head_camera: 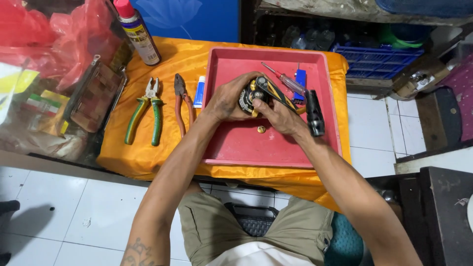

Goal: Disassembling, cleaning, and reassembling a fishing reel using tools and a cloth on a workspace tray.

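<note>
Both my hands meet over a red plastic tray (276,150) on an orange-covered table. My left hand (227,98) cups a small round black part with brass-coloured bits (250,96). My right hand (278,116) grips the same part from the right, and a black-and-yellow tool (276,91) lies across it under my fingers. A small brass piece (261,129) lies loose in the tray just below my hands. A black handle (314,114) sticks up next to my right wrist.
In the tray lie a clear-handled screwdriver (286,80) and a small blue item (300,79). Left of the tray are red-handled pliers (182,106), green-handled pliers (147,111), a small tube (199,91) and a spray can (139,34). Red bags and a case sit far left.
</note>
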